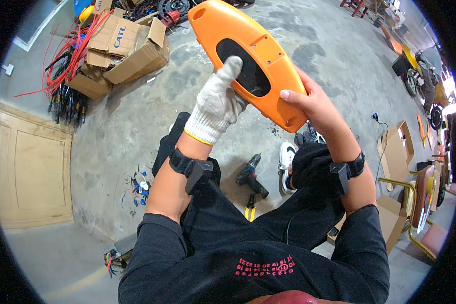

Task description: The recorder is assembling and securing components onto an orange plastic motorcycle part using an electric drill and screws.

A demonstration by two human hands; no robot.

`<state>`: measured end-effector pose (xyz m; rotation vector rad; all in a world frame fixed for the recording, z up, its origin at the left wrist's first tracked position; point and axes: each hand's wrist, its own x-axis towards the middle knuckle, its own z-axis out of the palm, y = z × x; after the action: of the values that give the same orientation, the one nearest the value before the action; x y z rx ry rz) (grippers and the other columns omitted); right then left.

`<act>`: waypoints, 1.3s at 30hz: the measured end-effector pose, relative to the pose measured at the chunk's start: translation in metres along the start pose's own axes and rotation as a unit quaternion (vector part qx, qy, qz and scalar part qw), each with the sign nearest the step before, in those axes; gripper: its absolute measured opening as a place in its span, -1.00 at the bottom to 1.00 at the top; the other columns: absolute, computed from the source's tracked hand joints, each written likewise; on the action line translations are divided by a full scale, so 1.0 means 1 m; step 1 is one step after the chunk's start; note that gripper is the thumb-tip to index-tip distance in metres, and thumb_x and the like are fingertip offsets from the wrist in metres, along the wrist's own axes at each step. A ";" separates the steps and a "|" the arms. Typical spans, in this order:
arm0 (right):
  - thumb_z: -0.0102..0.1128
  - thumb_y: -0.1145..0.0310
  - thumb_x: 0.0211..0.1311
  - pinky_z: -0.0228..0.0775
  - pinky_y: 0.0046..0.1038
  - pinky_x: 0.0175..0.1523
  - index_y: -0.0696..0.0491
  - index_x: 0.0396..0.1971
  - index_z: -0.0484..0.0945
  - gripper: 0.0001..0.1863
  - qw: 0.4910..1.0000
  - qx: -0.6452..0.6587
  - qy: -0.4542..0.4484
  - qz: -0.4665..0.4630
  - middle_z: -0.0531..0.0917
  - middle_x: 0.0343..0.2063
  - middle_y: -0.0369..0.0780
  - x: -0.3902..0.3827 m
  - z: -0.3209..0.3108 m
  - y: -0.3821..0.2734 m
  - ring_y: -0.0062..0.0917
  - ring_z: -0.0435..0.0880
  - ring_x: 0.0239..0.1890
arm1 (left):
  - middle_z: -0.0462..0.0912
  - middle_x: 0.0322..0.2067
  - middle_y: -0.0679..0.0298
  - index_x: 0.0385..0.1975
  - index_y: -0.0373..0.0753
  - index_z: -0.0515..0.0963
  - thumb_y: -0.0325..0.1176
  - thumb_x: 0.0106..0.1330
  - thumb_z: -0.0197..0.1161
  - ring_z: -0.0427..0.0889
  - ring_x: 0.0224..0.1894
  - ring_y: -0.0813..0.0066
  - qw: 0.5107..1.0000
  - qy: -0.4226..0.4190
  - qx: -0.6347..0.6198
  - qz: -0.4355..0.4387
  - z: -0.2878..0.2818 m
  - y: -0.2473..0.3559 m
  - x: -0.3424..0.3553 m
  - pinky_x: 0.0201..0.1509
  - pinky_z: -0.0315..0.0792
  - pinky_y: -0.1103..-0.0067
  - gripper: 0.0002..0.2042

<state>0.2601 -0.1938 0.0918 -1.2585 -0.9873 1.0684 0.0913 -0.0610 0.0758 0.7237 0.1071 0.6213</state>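
I hold an orange elongated plastic piece (268, 53), with a black oval pad and a small screwed plate, raised and tilted in front of me. My left hand (218, 101), in a white knit glove with a yellow cuff, grips its left side with the thumb on the black pad. My bare right hand (311, 99) holds its lower right end, thumb on the orange shell. On the floor between my legs lie a cordless drill (251, 177) and a yellow-handled tool (250, 207), seemingly pliers.
Cardboard boxes (121, 50), red cables (71, 50) and a beige door (33, 167) are on the left. Blue-and-white small parts (141, 187) litter the concrete floor (101, 152). On the right are a chair (425, 223), flattened cardboard (395, 157) and wheeled items (433, 114).
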 end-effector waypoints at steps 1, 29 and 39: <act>0.38 0.24 0.11 0.24 -0.44 0.31 0.08 0.39 0.21 -0.16 1.000 -0.004 0.008 0.008 0.50 0.18 -0.21 0.000 -0.002 0.002 -0.49 0.47 0.20 | 0.61 0.04 0.18 0.16 -0.24 0.41 -0.25 0.43 0.18 0.64 0.06 0.30 0.998 -0.002 -0.070 -0.004 0.002 0.001 0.000 0.17 0.56 0.34 -0.63; 0.39 0.18 0.12 0.31 -0.47 0.23 0.07 0.36 0.28 -0.19 0.998 -0.055 -0.038 0.004 0.54 0.12 -0.22 0.017 0.041 0.019 -0.54 0.51 0.13 | 0.64 -0.06 0.28 0.07 -0.27 0.45 -0.15 0.41 0.21 0.67 -0.05 0.43 0.988 0.078 0.097 0.097 -0.037 0.018 -0.040 0.05 0.59 0.45 -0.62; 0.28 0.07 0.27 0.39 -0.48 0.15 0.08 0.27 0.39 -0.35 0.994 -0.081 -0.066 -0.024 0.61 -0.02 -0.27 0.046 0.075 0.050 -0.59 0.58 0.00 | 0.57 0.10 0.15 0.16 -0.27 0.41 -0.24 0.49 0.06 0.57 0.15 0.24 0.989 0.072 -0.011 0.128 -0.077 0.028 -0.043 0.29 0.46 0.26 -0.65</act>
<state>0.1940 -0.1316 0.0467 -1.3000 -1.2203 1.0614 0.0194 -0.0236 0.0315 0.6759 0.1422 0.9195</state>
